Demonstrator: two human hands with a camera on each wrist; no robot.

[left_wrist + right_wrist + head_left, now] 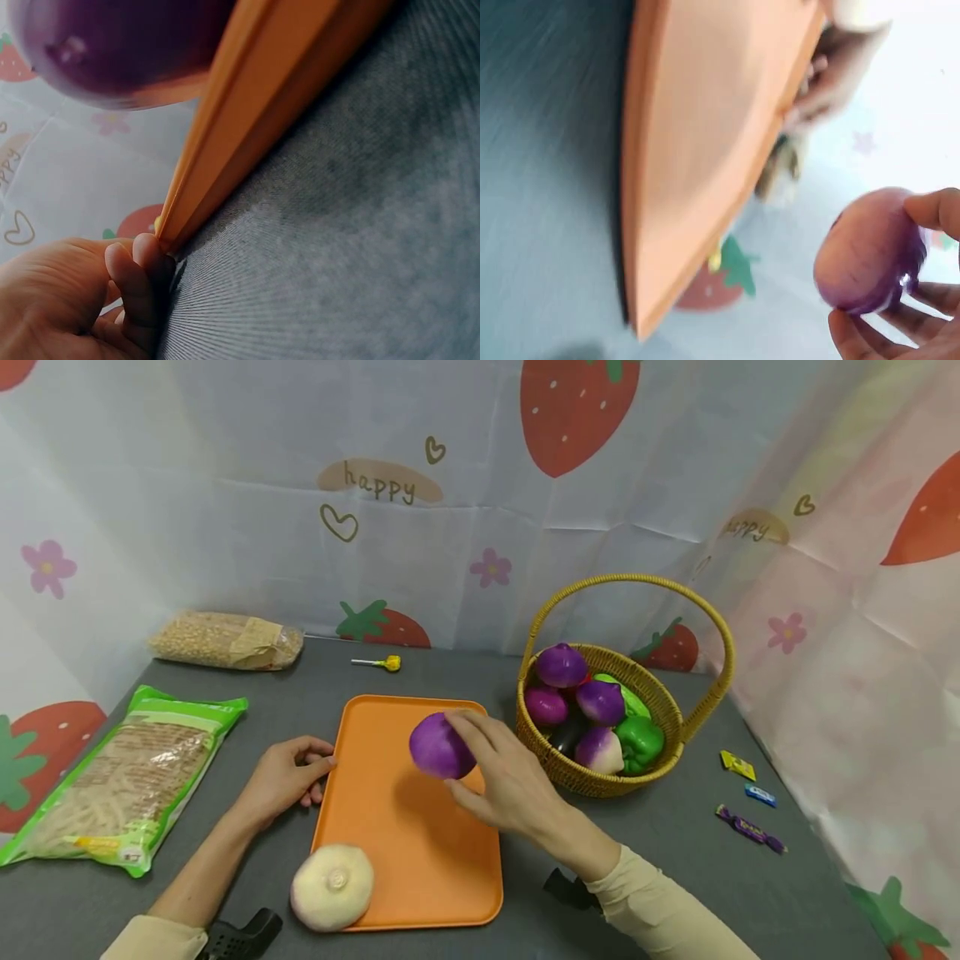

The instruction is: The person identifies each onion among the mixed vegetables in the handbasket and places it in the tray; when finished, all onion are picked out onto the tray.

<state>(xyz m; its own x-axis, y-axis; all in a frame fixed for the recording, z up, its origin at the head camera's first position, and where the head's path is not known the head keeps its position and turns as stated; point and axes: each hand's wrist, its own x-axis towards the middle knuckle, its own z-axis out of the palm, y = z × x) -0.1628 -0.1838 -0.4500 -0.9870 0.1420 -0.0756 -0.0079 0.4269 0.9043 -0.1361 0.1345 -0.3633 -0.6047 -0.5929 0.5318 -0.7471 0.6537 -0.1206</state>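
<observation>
My right hand [506, 777] holds a purple turnip [441, 747] above the orange tray [408, 868]. In the right wrist view, the thumb and fingers curl round that turnip [870, 251], whose paler side faces the camera. At the tray's left edge, my left hand [283, 781] pinches the rim. The left wrist view shows its fingertips [150, 251] at the tray's edge. A second turnip [332, 887], mostly white with a small root nub, sits over the tray's near left corner.
A wicker basket [600, 789] of several toy vegetables stands right of the tray. Noodle bag [127, 777] at left; bag of beige grains [217, 639] behind it. A lollipop [386, 663] lies beyond the tray, and wrapped sweets [750, 829] lie at far right.
</observation>
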